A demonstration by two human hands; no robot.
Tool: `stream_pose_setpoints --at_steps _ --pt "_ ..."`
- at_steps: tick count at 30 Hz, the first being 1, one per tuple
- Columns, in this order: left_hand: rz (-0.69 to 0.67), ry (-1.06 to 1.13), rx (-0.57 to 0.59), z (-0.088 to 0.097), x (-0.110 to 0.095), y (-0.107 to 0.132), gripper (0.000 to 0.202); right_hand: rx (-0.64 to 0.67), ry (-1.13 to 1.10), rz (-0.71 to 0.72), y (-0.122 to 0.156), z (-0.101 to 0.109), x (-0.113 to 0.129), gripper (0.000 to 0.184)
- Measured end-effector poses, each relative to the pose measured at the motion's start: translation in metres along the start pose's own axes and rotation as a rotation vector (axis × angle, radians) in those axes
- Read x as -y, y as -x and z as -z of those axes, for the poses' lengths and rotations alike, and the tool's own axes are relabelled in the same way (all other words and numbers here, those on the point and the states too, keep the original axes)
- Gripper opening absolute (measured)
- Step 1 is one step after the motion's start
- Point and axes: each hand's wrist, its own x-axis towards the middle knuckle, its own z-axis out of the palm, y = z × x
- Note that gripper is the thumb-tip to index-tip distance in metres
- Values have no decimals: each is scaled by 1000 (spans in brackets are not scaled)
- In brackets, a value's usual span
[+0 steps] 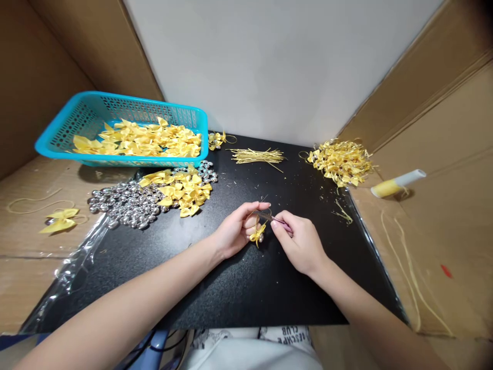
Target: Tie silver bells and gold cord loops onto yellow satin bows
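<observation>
Above the black worktop point(239, 298), left grip point(236, 231) holds a yellow ribbon bow point(256, 235); right grip point(302, 244), a purple-handled metal tool point(284, 225) slanting toward the worktop's far left.

At the far left we see a basket point(127, 160), with loose bows point(154, 139) in it. Before it lies a bead heap point(127, 205), topped on its right by more bows point(185, 192). Right of the basket we find a bundle of ties point(257, 156), then a pile of bows point(341, 160), then a tube point(398, 183). Nearer us, before the bundle, a small bow point(257, 234) sits between the left hand point(236, 228) and right hand point(302, 244).
</observation>
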Motion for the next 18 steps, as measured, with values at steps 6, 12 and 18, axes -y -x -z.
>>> stream_pose_setpoints --at_steps 6,12,18 --pt "33 15 -3 1 -2 -1 17 -24 -17 -2 -1 -4 1 29" --pt "17 19 -31 -1 -2 0 17 -55 22 -46 0 -5 3 28" --pt "16 14 -54 -2 -2 -1 17 -59 26 -68 -1 -7 9 29"
